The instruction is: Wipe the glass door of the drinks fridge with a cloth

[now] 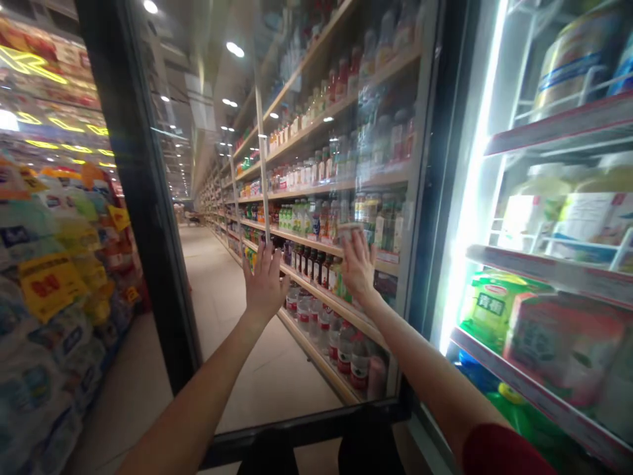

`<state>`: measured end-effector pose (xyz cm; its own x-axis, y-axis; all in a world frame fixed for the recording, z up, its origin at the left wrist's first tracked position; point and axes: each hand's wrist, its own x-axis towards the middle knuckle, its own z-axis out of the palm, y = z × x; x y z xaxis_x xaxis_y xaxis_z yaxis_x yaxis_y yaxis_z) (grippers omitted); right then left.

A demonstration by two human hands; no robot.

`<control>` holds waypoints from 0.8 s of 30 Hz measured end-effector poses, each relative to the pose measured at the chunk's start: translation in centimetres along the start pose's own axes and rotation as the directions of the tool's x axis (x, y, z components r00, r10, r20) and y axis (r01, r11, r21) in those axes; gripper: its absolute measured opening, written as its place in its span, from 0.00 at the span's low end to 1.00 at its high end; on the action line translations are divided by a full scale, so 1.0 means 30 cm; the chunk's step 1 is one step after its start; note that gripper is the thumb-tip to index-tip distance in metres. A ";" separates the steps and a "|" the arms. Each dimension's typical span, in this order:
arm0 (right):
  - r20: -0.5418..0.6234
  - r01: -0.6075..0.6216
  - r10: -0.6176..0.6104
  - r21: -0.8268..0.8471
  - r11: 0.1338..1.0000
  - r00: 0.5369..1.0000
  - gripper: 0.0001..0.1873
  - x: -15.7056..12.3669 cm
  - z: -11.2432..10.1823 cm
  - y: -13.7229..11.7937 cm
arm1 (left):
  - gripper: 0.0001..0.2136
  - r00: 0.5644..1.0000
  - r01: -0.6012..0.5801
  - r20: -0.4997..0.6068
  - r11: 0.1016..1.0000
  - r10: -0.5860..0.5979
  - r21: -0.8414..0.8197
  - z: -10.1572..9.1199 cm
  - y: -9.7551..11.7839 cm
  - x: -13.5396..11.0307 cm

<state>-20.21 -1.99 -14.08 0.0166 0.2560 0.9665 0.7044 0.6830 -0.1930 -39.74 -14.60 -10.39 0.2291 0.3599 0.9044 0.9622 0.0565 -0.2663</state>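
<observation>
A glass door (212, 369) in a black frame (143, 165) stands in front of me, swung out from a lit cooler. My left hand (264, 280) is raised at the middle of the pane, fingers spread and pointing up, with nothing in it. To its right, my right hand (359, 267) is held up with the fingers stretched out against or just before the glass. A blurred pale patch shows at its fingertips; I cannot tell whether it is an object or a reflection. Whether either palm touches the pane is also unclear.
Shelves of bottles (316, 260) show in the glass, beside a tiled aisle floor (217, 284). On the right, the cooler shelf (544, 389) holds a green drink pack (489, 307) and other bottles. Stacked packaged goods (54, 264) with a yellow price sign (52, 284) line the left.
</observation>
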 end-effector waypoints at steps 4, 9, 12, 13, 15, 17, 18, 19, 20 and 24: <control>-0.121 -0.136 0.135 -0.003 0.991 0.983 0.28 0.024 0.008 -0.011 | 0.26 0.999 0.034 0.008 0.999 -0.034 0.003 -0.010 -0.035 -0.004; 0.020 0.194 -0.194 -0.014 0.981 0.981 0.28 -0.009 0.044 -0.120 | 0.27 0.999 0.024 0.033 1.000 -0.025 0.005 -0.017 -0.043 -0.002; -0.054 0.117 -0.116 0.000 0.993 0.992 0.27 0.005 0.041 -0.100 | 0.26 0.998 0.058 0.021 0.998 -0.058 0.019 -0.037 -0.067 0.000; -0.095 0.041 -0.040 0.011 0.999 0.995 0.28 0.015 0.039 -0.088 | 0.26 0.997 0.069 0.018 0.997 -0.070 0.018 -0.044 -0.076 -0.001; -0.130 -0.070 0.074 0.034 0.997 0.989 0.29 0.030 0.040 -0.082 | 0.26 0.996 0.081 0.025 0.997 -0.081 0.008 -0.055 -0.090 -0.004; -0.081 -0.030 0.034 0.045 0.999 0.996 0.30 0.023 0.050 -0.118 | 0.27 0.996 0.079 0.038 0.997 -0.079 0.000 -0.061 -0.096 -0.009; -0.030 0.046 -0.044 0.050 0.998 0.999 0.30 0.013 0.057 -0.148 | 0.27 0.996 0.075 0.044 0.997 -0.075 -0.001 -0.063 -0.098 -0.012; 0.025 0.137 -0.139 0.058 0.989 0.990 0.29 -0.001 0.064 -0.182 | 0.27 0.996 0.073 0.047 0.997 -0.073 0.001 -0.064 -0.100 -0.015; 0.071 0.227 -0.232 0.072 0.971 0.970 0.29 -0.013 0.070 -0.213 | 0.27 0.996 0.073 0.049 0.997 -0.073 0.006 -0.066 -0.104 -0.018; 0.056 0.263 -0.267 0.075 0.962 0.962 0.26 -0.012 0.069 -0.261 | 0.27 0.993 0.104 0.046 0.994 -0.105 0.038 -0.089 -0.145 -0.038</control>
<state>-27.21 -6.01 -13.28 -0.2121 0.1025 0.9719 0.6289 0.7755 0.0555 -43.79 -17.73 -9.37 0.1196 0.3942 0.9112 0.9745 0.1288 -0.1836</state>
